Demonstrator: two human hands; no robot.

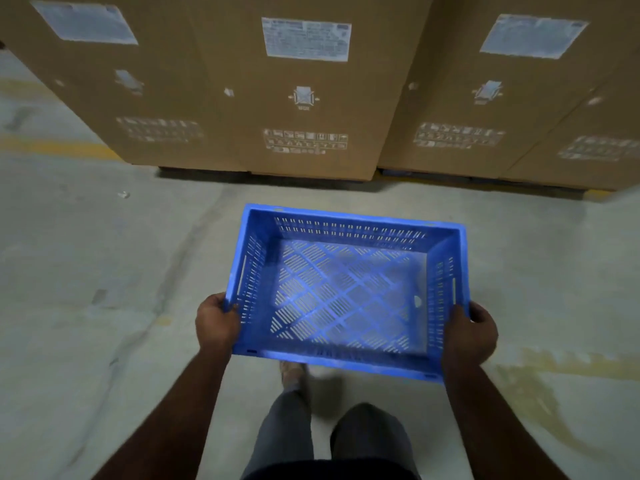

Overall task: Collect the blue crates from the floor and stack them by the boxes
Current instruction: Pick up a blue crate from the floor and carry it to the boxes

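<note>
A blue crate [346,292] is held between both hands above the concrete floor [86,271], in front of the person's legs [287,427]. The left hand [216,323] is curled round the near end of the crate's left short wall, with the thumb laid along the rim; the right hand [471,330] grips the matching part of the right short wall. The crate is carried level and open side up, and nothing is seen inside it. It is judged light and stiff: the walls and base are slotted plastic, which should flex little under a two-handed hold. The moulded rim is likely smooth, so a firmer hold would be given by the long handle slots in the short walls, just beyond the present grips. Farther off, a row of tall cardboard boxes [304,98] stands on the floor, with printed labels [306,39] on the faces. No stack of crates is in view.
</note>
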